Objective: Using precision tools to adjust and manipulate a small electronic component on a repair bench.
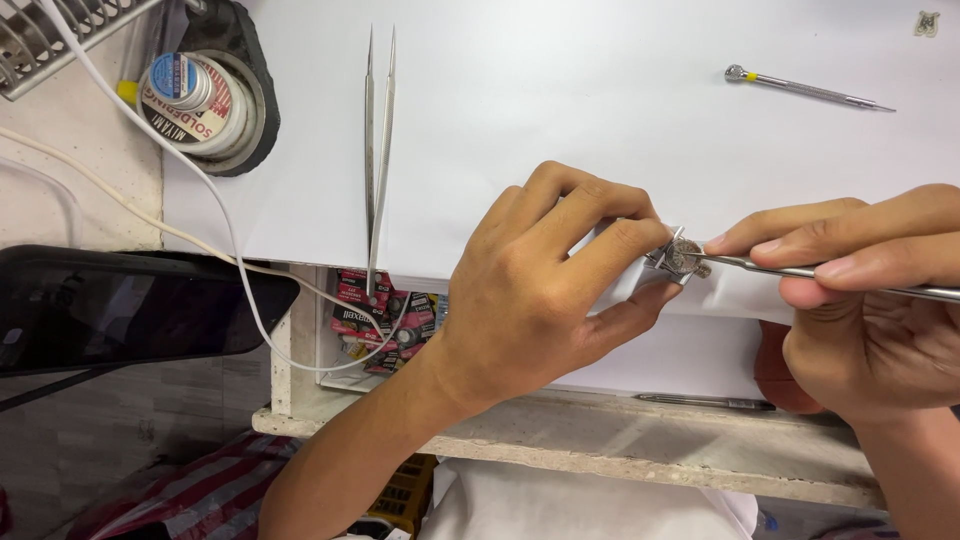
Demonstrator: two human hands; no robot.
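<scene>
From the head view: my left hand (535,300) pinches the small metal watch part (682,256) between thumb and fingers, holding it just above the white paper (560,110) on the table. My right hand (860,300) is closed around a thin metal tool (800,270), whose long axis runs left-right, tip touching the part from its right side. Tweezers (378,150) lie well apart.

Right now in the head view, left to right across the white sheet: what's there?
Solder spool → tweezers → left hand → small metal watch part pinched in its fingers → right hand holding a thin metal tool to that part. Farther up the sheet lies a screwdriver.
</scene>
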